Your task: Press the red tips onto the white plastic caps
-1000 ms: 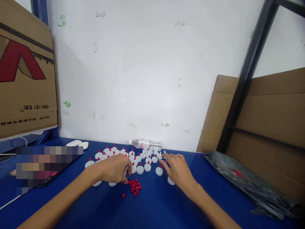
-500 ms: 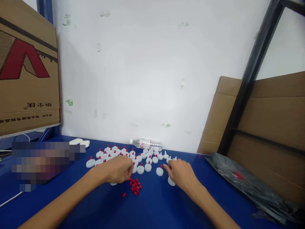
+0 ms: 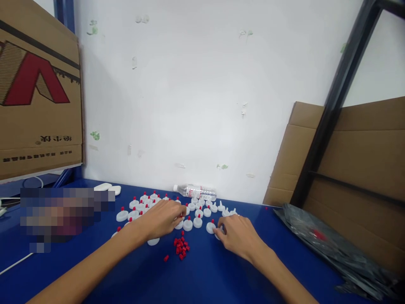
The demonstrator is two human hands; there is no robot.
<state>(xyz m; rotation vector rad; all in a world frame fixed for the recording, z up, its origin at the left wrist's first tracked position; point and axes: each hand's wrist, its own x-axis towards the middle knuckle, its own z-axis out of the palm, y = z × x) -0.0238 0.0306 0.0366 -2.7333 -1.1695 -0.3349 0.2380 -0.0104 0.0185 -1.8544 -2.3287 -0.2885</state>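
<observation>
Several white round caps with red tips stand in rows on the blue table. A small heap of loose red tips lies in front of them. My left hand reaches over the rows, its fingers curled and pinched near a cap; what they hold is hidden. My right hand rests on the table with its fingers closed round a white cap beside another capped one.
A clear water bottle lies at the wall behind the caps. Cardboard boxes stand at the left and right, a black frame post before the right one. Dark plastic bags lie at right. A cable runs at left.
My left hand has moved forward from the red heap up to the rows of caps. My right hand has drawn in and closed on a white cap. The view shifted slightly.
</observation>
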